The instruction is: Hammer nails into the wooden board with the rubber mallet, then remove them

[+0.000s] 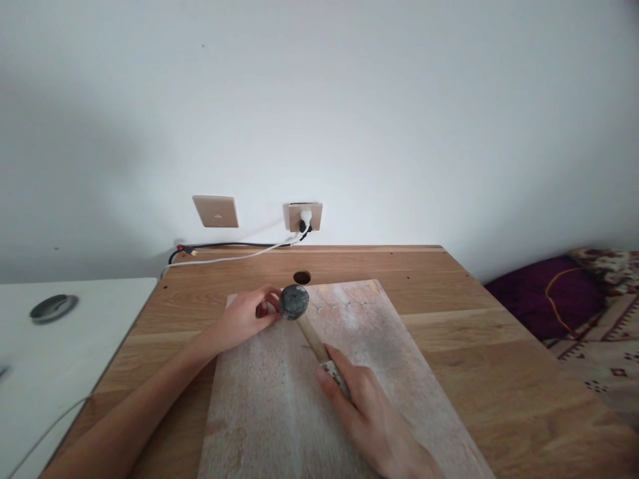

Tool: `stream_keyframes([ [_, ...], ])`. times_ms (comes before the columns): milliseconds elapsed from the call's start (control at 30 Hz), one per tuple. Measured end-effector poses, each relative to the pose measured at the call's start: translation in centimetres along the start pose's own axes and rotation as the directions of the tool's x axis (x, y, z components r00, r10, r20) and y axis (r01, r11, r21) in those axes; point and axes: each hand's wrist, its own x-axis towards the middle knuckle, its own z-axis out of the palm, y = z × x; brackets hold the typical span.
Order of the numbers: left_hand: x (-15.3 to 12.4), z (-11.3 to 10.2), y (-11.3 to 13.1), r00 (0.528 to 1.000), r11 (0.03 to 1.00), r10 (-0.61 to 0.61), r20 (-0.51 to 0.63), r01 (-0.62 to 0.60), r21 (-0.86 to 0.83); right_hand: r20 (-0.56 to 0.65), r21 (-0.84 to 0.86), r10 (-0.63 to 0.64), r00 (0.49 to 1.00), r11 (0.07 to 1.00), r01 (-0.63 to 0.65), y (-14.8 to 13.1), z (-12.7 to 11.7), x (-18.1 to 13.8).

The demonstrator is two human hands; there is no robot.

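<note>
A pale wall (349, 100) is seen behind everything; against it a wooden table (474, 332) is set, with a white table (74, 346) joined at its left and patterned bedding (599, 319) shown at its right. On the wooden table a long, whitened board (279, 399) is laid, running from the near edge towards the wall and tilted slightly to the right.

The left hand (244, 319) is rested on the far left corner of the board, its fingers drawn together beside the hammer's head; whether anything is pinched between them cannot be told. The right hand (364, 406) is clamped round the lower end of the handle of a hammer (309, 332); the handle is slanted up and to the left over the board, and the dark round head (293, 301) is held near the board's far edge, touching or just beside the left fingertips.

On the wall a blank plate (215, 211) and a socket (305, 216) with a white plug are mounted; a white cable (224, 258) and a black cable (224, 245) are trailed along the table's back edge. A round hole (301, 277) is cut in the table just beyond the hammer's head; a short row of small nails (348, 305) is set in the board to the right of the head.
</note>
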Motion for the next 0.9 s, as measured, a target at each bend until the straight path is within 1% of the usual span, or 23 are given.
stream_keyframes([
  [67, 0.0, 0.0, 0.1, 0.999, 0.999, -0.032, 0.009, 0.031, 0.023, 0.004, -0.011, -0.027, 1.0, 1.0, 0.027, -0.4, 0.1, 0.2],
  [167, -0.1, -0.1, 0.1, 0.998, 0.998, -0.056, 0.019, 0.056, 0.021, 0.019, -0.035, -0.021, 1.0, 0.999, 0.022, -0.5, 0.3, 0.5],
  [300, 0.0, -0.1, 0.1, 0.999, 0.999, -0.044, 0.02, 0.044, 0.004, 0.01, -0.056, -0.007, 1.0, 0.998, 0.008, -0.4, 0.3, 0.7],
  [533, 0.1, 0.1, -0.1, 0.999, 1.0, -0.003, 0.053, 0.003, -0.003, -0.001, -0.054, -0.048, 0.999, 0.997, 0.048, -0.3, 0.0, 0.3],
  [633, -0.1, -0.5, -0.1, 0.999, 0.999, -0.002, 0.049, 0.004, -0.037, -0.013, -0.038, -0.038, 0.999, 0.999, 0.037, 0.4, -0.1, 0.1],
  [700, -0.4, -1.1, 0.2, 1.0, 1.0, 0.009, 0.017, -0.009, 0.0, -0.051, -0.022, -0.021, 0.998, 1.0, 0.02, 0.8, -0.4, 0.0],
  [767, -0.6, -1.6, 1.1, 0.995, 0.99, 0.095, -0.015, -0.093, 0.103, -0.128, -0.009, -0.004, 0.992, 1.0, 0.003, 0.9, -0.9, -0.2],
  [800, -0.8, -1.6, 1.7, 0.986, 0.971, 0.167, -0.013, -0.163, 0.174, -0.164, 0.001, 0.004, 0.986, 1.0, -0.003, 0.9, -1.2, -0.2],
  [833, -1.0, -1.4, 2.4, 0.966, 0.935, 0.26, 0.005, -0.253, 0.25, -0.186, 0.016, 0.011, 0.982, 1.0, -0.008, 0.8, -1.6, -0.2],
  [867, -1.3, -1.0, 3.2, 0.931, 0.875, 0.361, 0.047, -0.356, 0.329, -0.193, 0.038, 0.02, 0.981, 0.999, -0.012, 0.6, -2.0, -0.2],
  [900, -1.6, -0.4, 4.1, 0.884, 0.793, 0.455, 0.106, -0.457, 0.404, -0.186, 0.062, 0.028, 0.982, 0.998, -0.016, 0.4, -2.3, -0.1],
])
